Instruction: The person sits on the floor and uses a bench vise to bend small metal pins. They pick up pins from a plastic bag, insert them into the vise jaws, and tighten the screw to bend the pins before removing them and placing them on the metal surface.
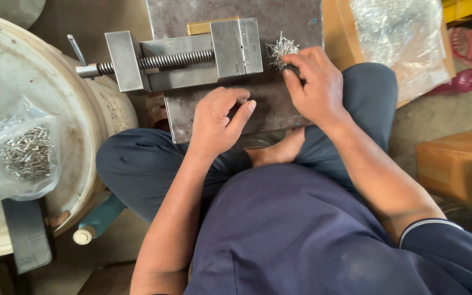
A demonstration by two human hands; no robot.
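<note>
A grey steel vise (192, 54) with a threaded screw lies on a dark metal plate (279, 114) across my lap. A small heap of thin metal pins (281, 49) sits on the plate to the right of the vise jaw. My right hand (315, 84) rests at that heap, fingers curled around a small dark piece; what it is cannot be told. My left hand (219, 120) lies on the plate below the vise, fingertips pinched together, perhaps on a tiny pin.
A white bucket lid (39, 76) at left carries a clear bag of metal pins (25, 155). Another clear plastic bag (405, 38) lies at upper right. Cardboard boxes (454, 164) stand at right. Someone's foot in a red sandal (468, 43) shows at top right.
</note>
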